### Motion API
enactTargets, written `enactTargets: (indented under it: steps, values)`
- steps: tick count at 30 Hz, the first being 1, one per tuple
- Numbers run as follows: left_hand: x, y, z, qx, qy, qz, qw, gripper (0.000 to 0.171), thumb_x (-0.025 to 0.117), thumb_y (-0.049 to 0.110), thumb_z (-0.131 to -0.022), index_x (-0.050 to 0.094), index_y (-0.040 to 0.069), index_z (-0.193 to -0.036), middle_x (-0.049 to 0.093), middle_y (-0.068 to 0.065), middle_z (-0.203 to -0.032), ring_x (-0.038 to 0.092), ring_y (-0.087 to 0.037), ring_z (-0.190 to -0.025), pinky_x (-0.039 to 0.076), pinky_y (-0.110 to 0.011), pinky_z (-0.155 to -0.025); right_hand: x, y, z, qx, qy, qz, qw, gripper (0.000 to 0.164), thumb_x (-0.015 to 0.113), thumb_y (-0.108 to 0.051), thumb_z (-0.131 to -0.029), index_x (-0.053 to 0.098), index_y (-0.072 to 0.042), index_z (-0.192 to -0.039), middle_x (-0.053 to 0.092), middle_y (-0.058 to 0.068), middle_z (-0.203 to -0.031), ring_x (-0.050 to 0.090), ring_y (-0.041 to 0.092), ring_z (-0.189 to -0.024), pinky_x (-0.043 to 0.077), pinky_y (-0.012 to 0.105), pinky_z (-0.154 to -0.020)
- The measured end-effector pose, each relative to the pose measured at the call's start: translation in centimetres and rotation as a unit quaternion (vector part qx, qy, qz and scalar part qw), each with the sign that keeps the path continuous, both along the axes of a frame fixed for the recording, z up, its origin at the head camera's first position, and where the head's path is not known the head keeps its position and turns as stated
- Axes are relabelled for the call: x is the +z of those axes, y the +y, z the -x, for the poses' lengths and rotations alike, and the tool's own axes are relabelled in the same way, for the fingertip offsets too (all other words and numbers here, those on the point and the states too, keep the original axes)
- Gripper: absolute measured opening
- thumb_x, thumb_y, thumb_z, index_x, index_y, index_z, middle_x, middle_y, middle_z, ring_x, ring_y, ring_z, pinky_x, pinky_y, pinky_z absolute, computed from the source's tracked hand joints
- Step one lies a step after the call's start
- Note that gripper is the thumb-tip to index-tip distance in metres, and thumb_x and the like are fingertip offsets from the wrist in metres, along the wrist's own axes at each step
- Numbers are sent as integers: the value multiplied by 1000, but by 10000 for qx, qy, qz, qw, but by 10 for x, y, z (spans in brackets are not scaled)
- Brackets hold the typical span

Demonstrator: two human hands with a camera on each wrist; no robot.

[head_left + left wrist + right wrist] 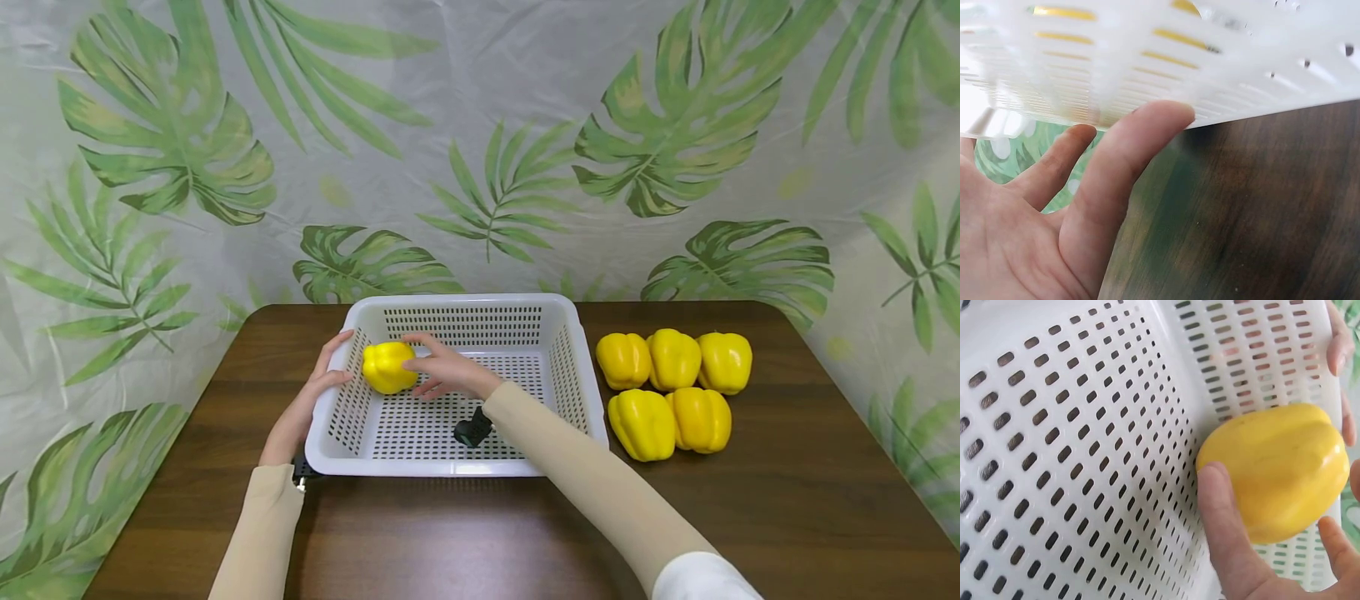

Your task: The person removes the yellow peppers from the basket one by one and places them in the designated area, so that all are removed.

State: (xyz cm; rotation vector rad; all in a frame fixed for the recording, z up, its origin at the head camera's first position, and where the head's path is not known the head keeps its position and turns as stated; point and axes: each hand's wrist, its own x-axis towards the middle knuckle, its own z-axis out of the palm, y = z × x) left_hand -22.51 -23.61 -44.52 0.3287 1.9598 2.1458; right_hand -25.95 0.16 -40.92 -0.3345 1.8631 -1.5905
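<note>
A yellow bell pepper (389, 367) lies in a white perforated plastic basket (457, 468), against its left wall. My right hand (450, 369) reaches into the basket beside this pepper with the fingers spread. In the right wrist view the thumb (1222, 531) lies along the near side of the pepper (1272, 469), and other fingertips are at its far edge. My left hand (303, 406) is at the basket's left end, its straight thumb (1116, 169) and fingers resting against the outside of the wall. Yellow shows through the slots there.
Several more yellow bell peppers (675, 358) stand in two rows on the brown wooden table (420, 542), right of the basket. A black device (474, 427) at my right wrist overlaps the basket floor. A leaf-patterned cloth (517, 83) hangs behind the table.
</note>
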Motion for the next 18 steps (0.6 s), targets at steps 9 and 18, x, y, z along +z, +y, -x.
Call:
enactTargets:
  steps: [9, 18]
  values:
    - [-1, 0, 0, 4, 27, -1, 10000, 66, 34, 5, -91, 20, 36, -148, 4, -20, -154, 27, -44, -125, 44, -47, -86, 0, -4, -1, 27, -69, 336, 9994, 42, 49, -11, -99, 41, -14, -141, 35, 20, -143, 56, 49, -103, 47, 50, -89]
    - [1, -3, -7, -127, -114, 362, 9992, 62, 34, 13, -96, 11, 35, -149, 2, -10, -155, 28, -48, -123, 44, -54, -83, 2, -3, -4, 179, 12, 45, 9998, 43, 51, -16, -99, 42, -20, -140, 43, 21, -140, 58, 46, -101, 50, 49, -84]
